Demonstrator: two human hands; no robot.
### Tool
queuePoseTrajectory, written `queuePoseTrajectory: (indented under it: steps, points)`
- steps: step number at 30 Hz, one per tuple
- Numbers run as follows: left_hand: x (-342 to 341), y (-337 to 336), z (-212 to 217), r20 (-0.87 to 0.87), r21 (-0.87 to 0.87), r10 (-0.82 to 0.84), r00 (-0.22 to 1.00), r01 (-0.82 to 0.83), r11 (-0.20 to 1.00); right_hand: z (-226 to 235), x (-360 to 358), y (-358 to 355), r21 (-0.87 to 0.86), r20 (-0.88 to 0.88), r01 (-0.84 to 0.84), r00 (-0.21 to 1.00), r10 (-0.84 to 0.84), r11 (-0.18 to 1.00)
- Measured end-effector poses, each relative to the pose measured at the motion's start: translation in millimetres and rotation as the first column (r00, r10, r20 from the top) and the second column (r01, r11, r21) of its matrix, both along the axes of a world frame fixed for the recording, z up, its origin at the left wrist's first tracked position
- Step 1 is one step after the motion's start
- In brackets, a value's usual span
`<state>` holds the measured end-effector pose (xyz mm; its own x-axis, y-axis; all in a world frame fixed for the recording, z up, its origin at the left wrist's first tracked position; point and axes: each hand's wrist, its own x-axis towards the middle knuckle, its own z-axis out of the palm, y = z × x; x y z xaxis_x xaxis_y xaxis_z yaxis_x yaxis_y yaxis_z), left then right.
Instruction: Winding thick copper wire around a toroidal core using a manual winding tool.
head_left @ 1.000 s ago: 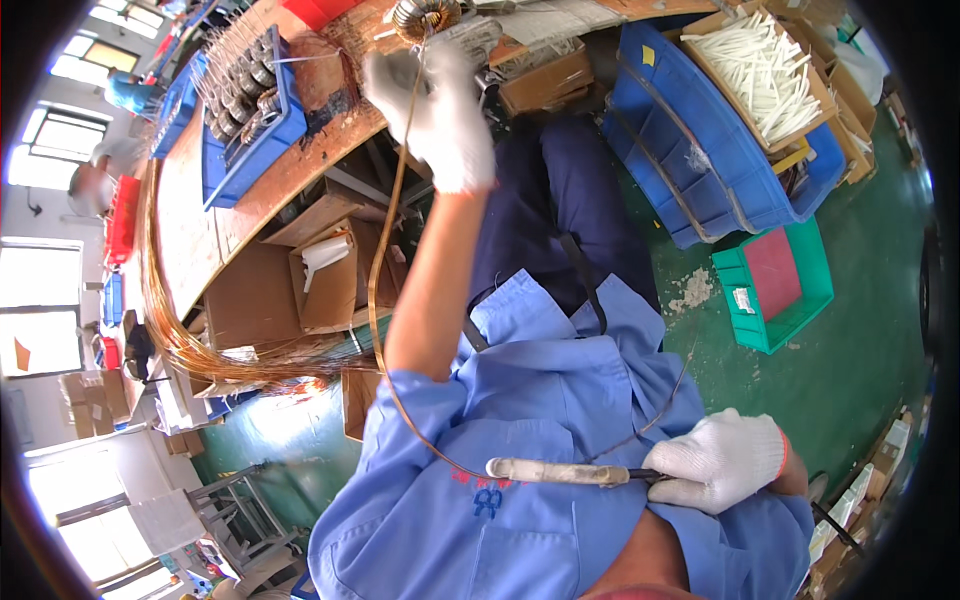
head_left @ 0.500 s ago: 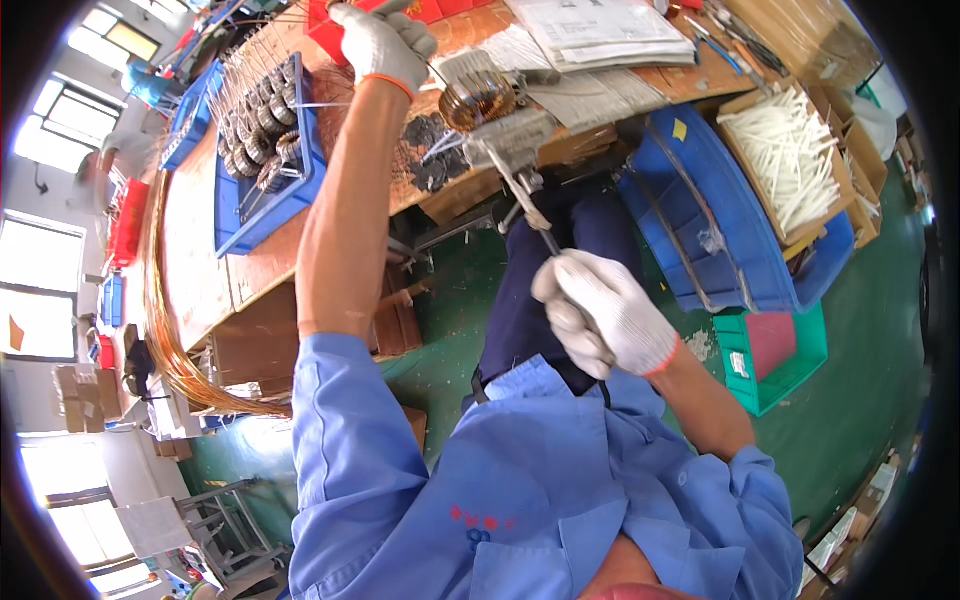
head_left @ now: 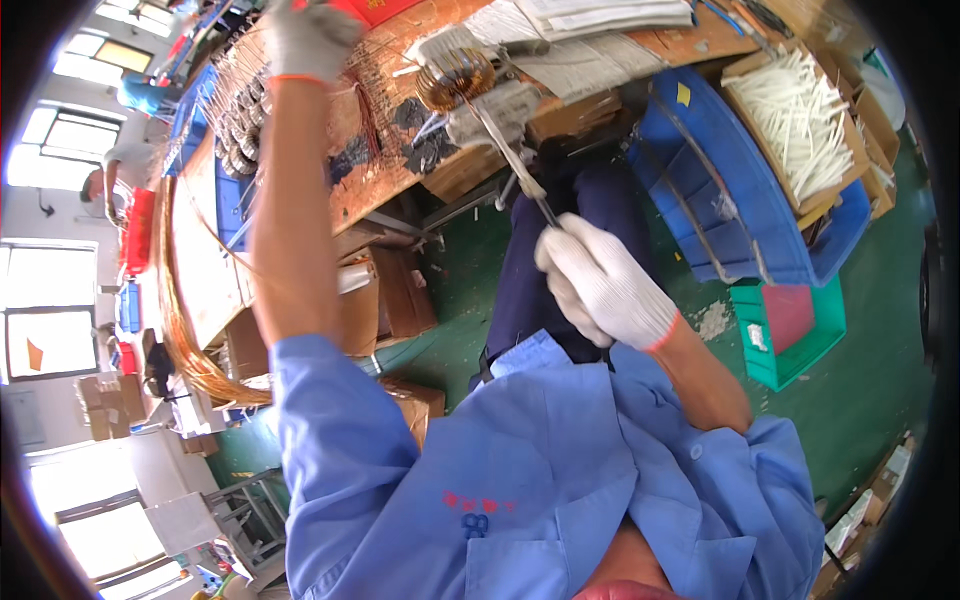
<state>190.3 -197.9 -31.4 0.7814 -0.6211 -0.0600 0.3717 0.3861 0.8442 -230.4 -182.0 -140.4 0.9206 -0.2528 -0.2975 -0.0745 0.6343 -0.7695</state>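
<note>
I see a wooden workbench (head_left: 380, 190); the copper-wound ring coil (head_left: 455, 78) sits on it, papers (head_left: 600, 15) just right, a blue tray (head_left: 225, 130) well left.

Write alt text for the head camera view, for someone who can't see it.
A person in a blue shirt and white gloves works at a wooden bench: the right hand holds a slim tool to a copper-wound ring coil, while the left hand reaches far over the bench.

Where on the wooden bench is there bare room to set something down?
Little: one bare strip of wooden bench between the papers and the box of white sticks. Around the copper coil and left hand, wires and parts crowd it.
</note>
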Motion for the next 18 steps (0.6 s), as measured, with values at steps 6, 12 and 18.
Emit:
queuePoseTrajectory:
  steps: [6,12,18]
  points:
    - [-77.6,103.3,5.5,0.683,0.412,-0.046,0.729,-0.332,0.849,24.5,-167.7,66.0,0.018,-0.184,-0.296,0.938,0.294,0.955]
    - [-202.2,78.3,-62.8,0.963,0.076,0.017,0.269,-0.332,0.94,44.4,-220.5,82.5,-0.717,0.088,-0.364,0.798,0.596,0.594]
    - [-90.2,-2.9,5.0,0.384,-0.051,0.05,0.922,-0.033,0.998,30.8,-105.9,33.3,-0.623,0.281,-0.137,0.88,0.384,0.771]
